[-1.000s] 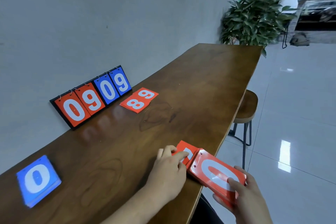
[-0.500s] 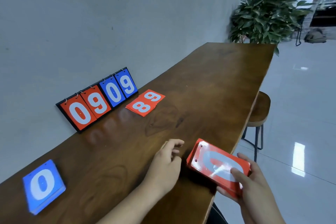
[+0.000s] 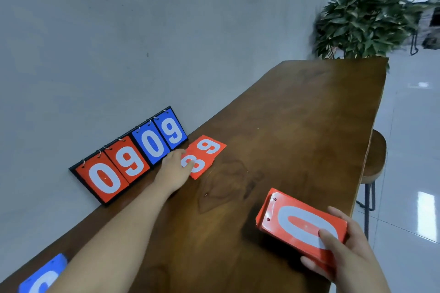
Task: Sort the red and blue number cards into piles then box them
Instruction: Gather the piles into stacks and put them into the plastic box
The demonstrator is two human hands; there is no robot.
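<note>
- Your right hand (image 3: pixel 342 253) curls round a thick, shiny red card stack (image 3: pixel 297 221), white 0 on top, above the smooth wood surface (image 3: pixel 297 114).
- Your left hand (image 3: pixel 175 167) touches the flat red 8 and 9 cards (image 3: pixel 209 147) by the scoreboard (image 3: pixel 133 157); I cannot tell its grip.
- Your arm half hides the blue pile (image 3: pixel 40 278).

looks like an office lounge: long wooden counter (image 3: pixel 309 114), grey wall (image 3: pixel 142 31), stool (image 3: pixel 377 162), potted plant (image 3: pixel 366 21), glossy tiled floor (image 3: pixel 409 150).

Glossy dark wood table (image 3: pixel 309 126); matt grey wall (image 3: pixel 142 31); shiny floor (image 3: pixel 409 150).
</note>
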